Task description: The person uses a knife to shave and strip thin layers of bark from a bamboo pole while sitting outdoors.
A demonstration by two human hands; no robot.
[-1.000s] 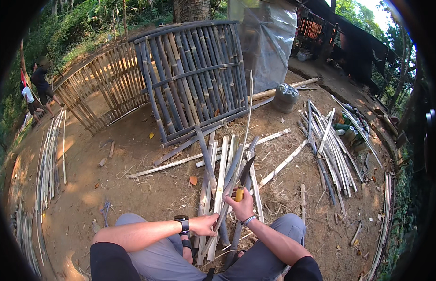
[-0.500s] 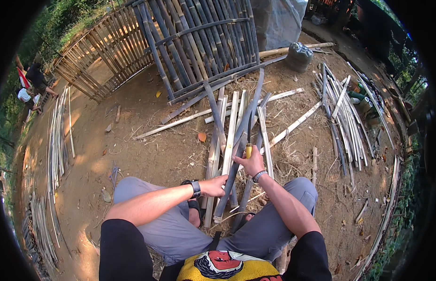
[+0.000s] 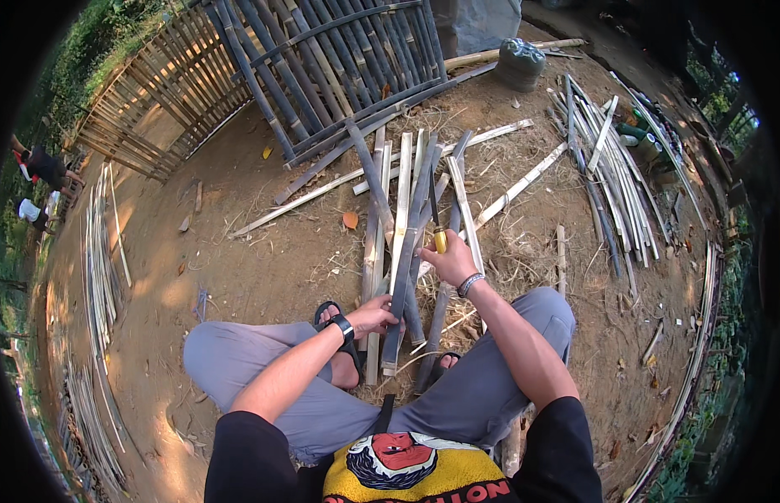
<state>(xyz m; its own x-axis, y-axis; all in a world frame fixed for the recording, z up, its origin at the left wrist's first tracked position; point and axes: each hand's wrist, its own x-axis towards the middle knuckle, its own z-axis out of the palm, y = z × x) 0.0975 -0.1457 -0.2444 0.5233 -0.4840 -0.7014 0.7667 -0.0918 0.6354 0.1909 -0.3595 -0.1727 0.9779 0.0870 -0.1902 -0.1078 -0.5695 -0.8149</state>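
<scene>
**Dark bamboo strip (image 3: 403, 285) in the left hand (image 3: 373, 317), knife (image 3: 440, 240) in the right hand (image 3: 454, 260)**

We are seeing the left hand grasping the strip close to its near end, fingers curling under it. The strip is lying between the bent legs, running away from the body over a loose crisscross of split bamboo lengths (image 3: 372, 251), pale and dark, on the bare ground (image 3: 281, 277).

The right hand is clasping the knife by its yellow handle, the slim dark blade pointing away from us. Its fingertips are sitting right by the strip's edge; we are not managing to tell whether they are touching it. We are noting a dark watch (image 3: 343, 325) on the left wrist and a bracelet (image 3: 470, 285) on the right.

Around us, pale shavings (image 3: 524, 222) are littering the dirt to the right. A bundle of strips (image 3: 612, 180) is lying farther right, another long bundle (image 3: 99, 251) far left. Ahead, a dark bamboo panel (image 3: 340, 71) is standing tilted beside a lighter slatted fence (image 3: 176, 96).
</scene>
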